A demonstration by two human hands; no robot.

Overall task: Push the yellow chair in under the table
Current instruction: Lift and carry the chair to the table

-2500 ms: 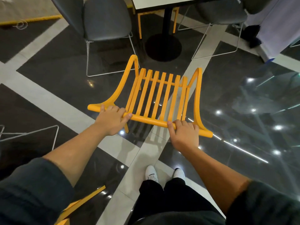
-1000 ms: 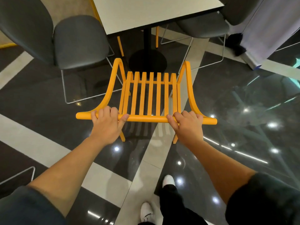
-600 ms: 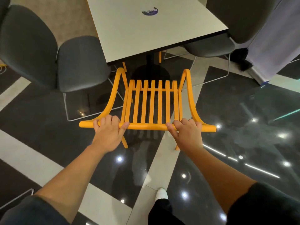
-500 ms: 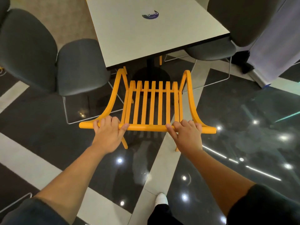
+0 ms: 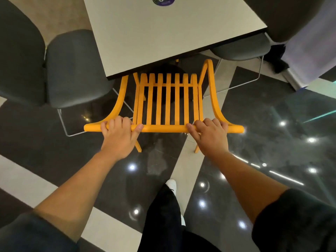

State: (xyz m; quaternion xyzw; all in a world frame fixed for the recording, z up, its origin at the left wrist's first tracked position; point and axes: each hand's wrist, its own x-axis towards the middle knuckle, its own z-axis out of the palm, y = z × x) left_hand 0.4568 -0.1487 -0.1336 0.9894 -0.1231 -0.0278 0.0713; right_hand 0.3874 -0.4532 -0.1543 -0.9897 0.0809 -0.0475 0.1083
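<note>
The yellow chair [image 5: 163, 104], made of slats with curved armrests, stands in front of me facing the white square table [image 5: 163, 31]. Its front edge and the tip of its left armrest are hidden under the table's near edge. My left hand [image 5: 118, 137] grips the chair's top back rail near its left end. My right hand [image 5: 211, 135] grips the same rail near its right end. Two yellow rear legs show below the rail.
A grey padded chair [image 5: 72, 68] stands close on the left of the yellow chair, another grey chair [image 5: 241, 48] on the right. The table's black pedestal base [image 5: 169, 70] shows through the slats. A light cloth panel [image 5: 309, 46] hangs at far right. My foot [image 5: 171, 185] rests on the glossy floor.
The yellow chair has slid forward toward the table; its front now lies under the table edge. Both hands kept their grip on the rail, and I stepped forward.
</note>
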